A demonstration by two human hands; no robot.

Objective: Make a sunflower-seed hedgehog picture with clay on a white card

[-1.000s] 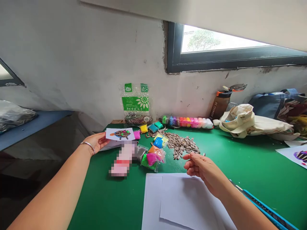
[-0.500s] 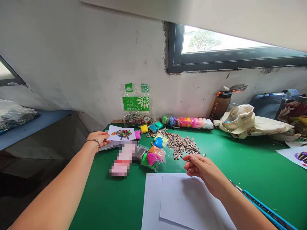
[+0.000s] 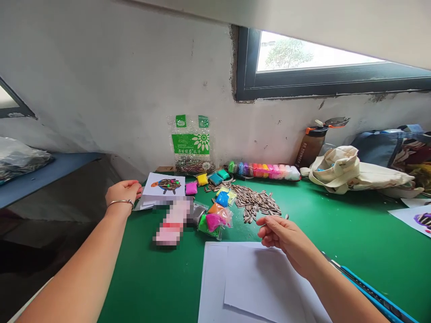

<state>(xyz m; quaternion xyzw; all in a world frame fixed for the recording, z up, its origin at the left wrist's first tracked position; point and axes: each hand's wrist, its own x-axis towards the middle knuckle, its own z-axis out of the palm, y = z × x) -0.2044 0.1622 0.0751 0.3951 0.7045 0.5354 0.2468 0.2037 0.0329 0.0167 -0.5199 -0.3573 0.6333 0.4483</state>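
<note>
My left hand (image 3: 123, 196), with a bracelet at the wrist, is just left of a small stack of papers, its fingers loosely apart at the stack's edge. On top lies a white card (image 3: 153, 181) with a turtle picture of striped seeds and coloured clay. My right hand (image 3: 278, 233) hovers above the far edge of the white sheets (image 3: 259, 282), thumb and forefinger pinched together. Anything between those fingertips is too small or hidden to make out. Just beyond it spreads a pile of sunflower seeds (image 3: 256, 202).
Coloured clay packets (image 3: 217, 222) lie mid-table beside a blurred pink item (image 3: 173, 224). At the wall are a seed bag (image 3: 191, 146), a clay row (image 3: 264, 171), a bottle (image 3: 311, 146) and a cloth bag (image 3: 363, 175). A blue-edged tool (image 3: 367, 287) lies at right.
My left hand has let go of the turtle card and moved left. The card now lies flat on the stack, slightly left of before. My right hand stays in place.
</note>
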